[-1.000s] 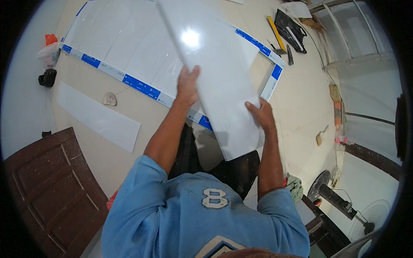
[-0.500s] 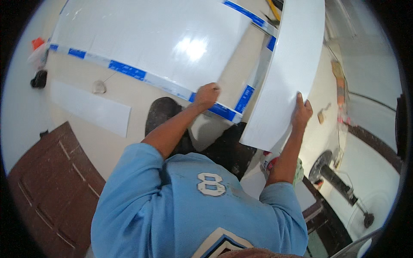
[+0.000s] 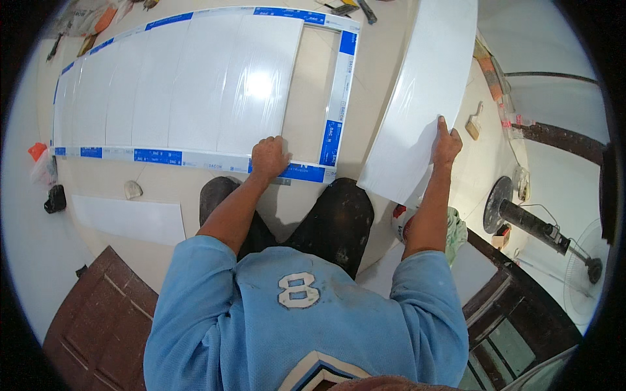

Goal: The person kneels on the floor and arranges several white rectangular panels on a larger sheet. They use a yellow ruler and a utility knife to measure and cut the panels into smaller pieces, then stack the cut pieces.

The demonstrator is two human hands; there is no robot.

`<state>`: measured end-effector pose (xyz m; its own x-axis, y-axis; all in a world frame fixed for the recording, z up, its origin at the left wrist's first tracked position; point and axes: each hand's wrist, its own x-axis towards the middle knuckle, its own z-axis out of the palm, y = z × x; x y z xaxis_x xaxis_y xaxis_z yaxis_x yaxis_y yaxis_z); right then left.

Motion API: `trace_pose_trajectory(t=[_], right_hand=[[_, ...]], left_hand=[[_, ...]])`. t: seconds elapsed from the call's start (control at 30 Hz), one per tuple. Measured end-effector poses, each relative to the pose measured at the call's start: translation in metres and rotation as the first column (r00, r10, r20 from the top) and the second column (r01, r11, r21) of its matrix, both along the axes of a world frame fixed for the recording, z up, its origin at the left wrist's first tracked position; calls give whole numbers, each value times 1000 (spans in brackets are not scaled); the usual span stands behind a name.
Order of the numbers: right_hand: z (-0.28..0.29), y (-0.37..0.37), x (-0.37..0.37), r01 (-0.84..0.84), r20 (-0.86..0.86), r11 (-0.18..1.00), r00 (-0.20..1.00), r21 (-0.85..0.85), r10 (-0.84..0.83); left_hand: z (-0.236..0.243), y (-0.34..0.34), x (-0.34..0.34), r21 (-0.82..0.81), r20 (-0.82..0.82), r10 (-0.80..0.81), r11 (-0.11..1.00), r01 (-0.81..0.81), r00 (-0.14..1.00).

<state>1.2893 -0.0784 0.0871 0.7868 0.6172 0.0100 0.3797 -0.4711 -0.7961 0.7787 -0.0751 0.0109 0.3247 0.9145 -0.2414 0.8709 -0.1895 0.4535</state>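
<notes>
A long frame [image 3: 195, 159] with blue-and-white film on its rails lies on the floor before me, filled with several white panels [image 3: 215, 85] except for an open gap at its right end. My left hand [image 3: 268, 158] is closed at the near right corner of the last fitted panel, over the near rail, fingers curled on its edge. In my right hand [image 3: 446, 146] is a loose long white panel [image 3: 417, 98], gripped by its right edge with the thumb on top. This panel slants away from me, to the right of the frame and apart from it.
Right of me are a brush [image 3: 474, 124], a pedestal fan [image 3: 535, 225], a white-and-red bucket [image 3: 400, 221] and a green cloth [image 3: 455, 238]. A white offcut [image 3: 127, 218] and a brown panelled door [image 3: 98, 319] lie left. Tools [image 3: 345, 9] sit beyond the frame.
The view has shifted, showing more of the frame's far side. The loose panel, which overlapped the frame's right end, now stands clear of it to the right. Both hands keep their holds.
</notes>
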Motion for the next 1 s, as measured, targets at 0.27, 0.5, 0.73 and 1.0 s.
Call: trace_pose_trajectory(t=[0.27, 0.5, 0.73, 1.0], right_hand=[[-4, -29, 23, -31, -10, 998, 999, -59, 31], [-34, -37, 27, -32, 60, 996, 998, -88, 37], [-49, -18, 29, -92, 146, 987, 983, -135, 111], [-39, 28, 5, -157, 25, 986, 987, -52, 158]], left_hand=[[-39, 5, -10, -67, -135, 42, 996, -51, 990], [-38, 4, -7, -68, -160, 67, 995, -79, 985], [-32, 5, -12, -100, -131, 51, 993, -64, 990], [-31, 7, -17, -116, -94, 39, 992, -50, 995]])
